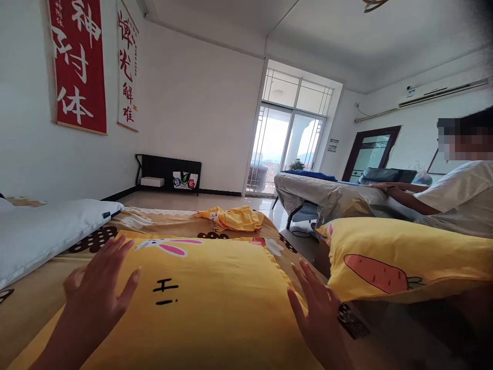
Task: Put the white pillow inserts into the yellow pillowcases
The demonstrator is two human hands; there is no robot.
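Note:
A yellow pillow (215, 298) with a rabbit print and the word "Hi" lies flat in front of me on a patterned bedspread (42, 277). On its left edge rests my left hand (102, 280), fingers stretched out and thumb apart. My right hand (314, 300) lies along the opposite edge, its fingers likewise extended. Neither hand grips anything that shows. Beyond the pillow's far edge is a crumpled yellow cloth (239, 218) with a rabbit print.
A white pillow (57, 226) is at the left. To the right sits another yellow pillow (385, 257) with a carrot print. Behind it, a person (462, 180) is at a plastic-covered table (308, 187). A low black shelf (169, 167) stands by the far wall.

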